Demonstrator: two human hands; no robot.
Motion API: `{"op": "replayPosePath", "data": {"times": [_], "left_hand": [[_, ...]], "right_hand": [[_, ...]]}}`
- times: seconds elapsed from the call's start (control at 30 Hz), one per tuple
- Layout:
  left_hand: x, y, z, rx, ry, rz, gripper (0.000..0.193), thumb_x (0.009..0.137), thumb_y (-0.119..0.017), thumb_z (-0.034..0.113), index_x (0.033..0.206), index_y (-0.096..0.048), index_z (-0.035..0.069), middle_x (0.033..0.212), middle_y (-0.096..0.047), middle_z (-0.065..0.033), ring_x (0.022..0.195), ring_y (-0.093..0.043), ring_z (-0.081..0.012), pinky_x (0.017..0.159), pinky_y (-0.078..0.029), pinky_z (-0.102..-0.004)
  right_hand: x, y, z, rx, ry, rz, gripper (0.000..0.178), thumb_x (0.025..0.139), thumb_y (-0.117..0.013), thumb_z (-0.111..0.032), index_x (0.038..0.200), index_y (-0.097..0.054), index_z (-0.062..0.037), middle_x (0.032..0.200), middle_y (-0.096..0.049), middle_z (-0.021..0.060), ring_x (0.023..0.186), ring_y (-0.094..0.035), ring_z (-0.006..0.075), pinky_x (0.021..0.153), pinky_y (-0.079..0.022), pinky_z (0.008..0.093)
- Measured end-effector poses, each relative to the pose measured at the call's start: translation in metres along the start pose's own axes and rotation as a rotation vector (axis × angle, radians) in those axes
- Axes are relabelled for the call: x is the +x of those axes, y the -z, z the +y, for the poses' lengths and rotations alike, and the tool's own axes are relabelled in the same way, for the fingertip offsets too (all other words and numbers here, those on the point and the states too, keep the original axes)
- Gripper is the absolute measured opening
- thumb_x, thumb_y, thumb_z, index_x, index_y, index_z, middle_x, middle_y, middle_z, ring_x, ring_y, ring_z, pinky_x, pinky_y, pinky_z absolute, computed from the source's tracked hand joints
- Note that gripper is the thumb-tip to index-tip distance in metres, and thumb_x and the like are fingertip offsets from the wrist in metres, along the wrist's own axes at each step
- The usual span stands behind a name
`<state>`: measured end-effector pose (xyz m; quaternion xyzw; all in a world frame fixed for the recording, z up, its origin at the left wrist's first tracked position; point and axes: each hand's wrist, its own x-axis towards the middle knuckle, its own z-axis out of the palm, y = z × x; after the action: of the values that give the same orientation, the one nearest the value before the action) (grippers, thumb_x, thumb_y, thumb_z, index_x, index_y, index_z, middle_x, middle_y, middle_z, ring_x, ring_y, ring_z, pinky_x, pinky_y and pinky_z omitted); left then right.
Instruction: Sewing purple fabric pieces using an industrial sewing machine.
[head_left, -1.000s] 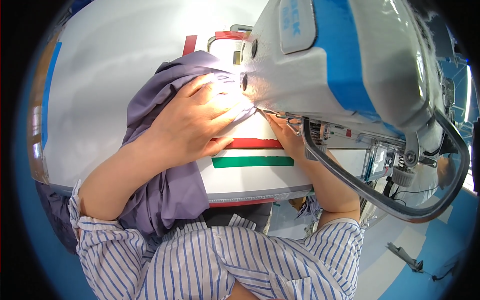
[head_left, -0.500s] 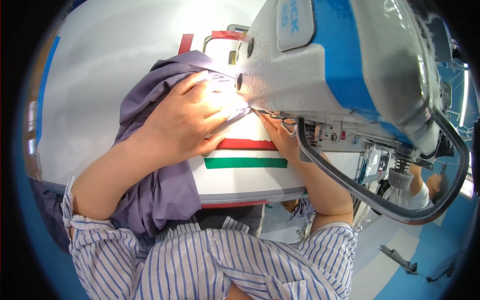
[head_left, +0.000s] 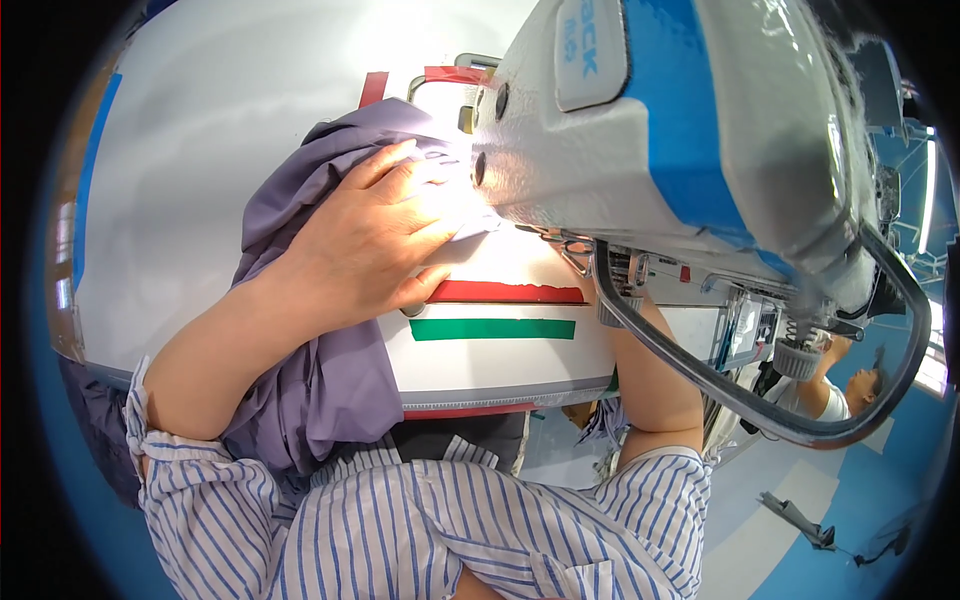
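Observation:
Purple cloth (head_left: pixel 283 207) lies bunched on the white sewing table and drapes over its front edge. Flat on top of it rests my left hand (head_left: pixel 375 240), fingers spread and thumb out to the side, its fingertips washed out by the lamp's glare close to the head of a white and blue sewing machine (head_left: pixel 590 150). My right hand (head_left: pixel 578 262) is mostly covered by the machine head; only a little skin shows beneath it, so its fingers and anything in them are hidden. A small edge of the cloth reaches toward the needle area, which I cannot see.
Red tape (head_left: pixel 505 292) and green tape (head_left: pixel 492 328) mark the table (head_left: pixel 480 368) in front of the machine. A black curved bar (head_left: pixel 700 382) juts out from the machine at right, above my right forearm. Another person (head_left: pixel 845 392) is at the far right.
My right hand has slid right and out of sight behind the machine head, away from the cloth's edge. The left hand and cloth stay nearly in place.

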<state>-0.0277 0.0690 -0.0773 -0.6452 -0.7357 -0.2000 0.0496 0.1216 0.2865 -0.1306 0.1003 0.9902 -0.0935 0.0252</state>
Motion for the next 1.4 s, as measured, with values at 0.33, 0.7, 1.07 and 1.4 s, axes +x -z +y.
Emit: {"op": "replayPosePath", "data": {"times": [0.33,0.7,1.07,1.4], "left_hand": [[0.001,0.002,-0.004,-0.017,-0.014,-0.002,0.042,0.074,-0.067,0.024,0.113,-0.06,0.012,0.112,-0.06,-0.0047,0.113,-0.05,-0.0229,0.11,-0.028,-0.0419],[0.0,-0.001,-0.004,-0.042,-0.016,-0.04,0.043,0.074,-0.067,0.024,0.114,-0.06,0.01,0.111,-0.06,-0.0041,0.111,-0.051,-0.0233,0.109,-0.029,-0.0418],[0.0,-0.002,-0.004,-0.04,0.0,-0.059,0.044,0.073,-0.067,0.023,0.114,-0.059,0.009,0.112,-0.06,-0.0033,0.111,-0.05,-0.0227,0.109,-0.029,-0.0419],[0.005,-0.003,-0.008,-0.058,0.011,-0.116,0.046,0.076,-0.067,0.026,0.119,-0.057,0.012,0.116,-0.059,-0.0041,0.114,-0.049,-0.0228,0.111,-0.026,-0.0425]], "right_hand": [[0.008,0.005,0.006,0.056,-0.013,0.019,0.025,0.082,-0.064,-0.017,0.107,-0.066,-0.015,0.107,-0.065,0.007,0.101,-0.061,0.0197,0.085,-0.048,0.0315],[0.021,0.015,0.011,0.125,-0.03,0.047,0.023,0.081,-0.064,-0.016,0.104,-0.066,-0.0126,0.103,-0.064,0.0091,0.099,-0.061,0.0215,0.083,-0.048,0.0326],[0.034,0.025,0.017,0.189,-0.045,0.075,0.021,0.08,-0.064,-0.014,0.101,-0.065,-0.0101,0.1,-0.064,0.0111,0.097,-0.061,0.0232,0.081,-0.048,0.0336],[0.044,0.036,0.024,0.247,-0.064,0.103,0.019,0.079,-0.064,-0.013,0.098,-0.065,-0.0079,0.096,-0.064,0.013,0.095,-0.06,0.0248,0.08,-0.048,0.0345]]}}
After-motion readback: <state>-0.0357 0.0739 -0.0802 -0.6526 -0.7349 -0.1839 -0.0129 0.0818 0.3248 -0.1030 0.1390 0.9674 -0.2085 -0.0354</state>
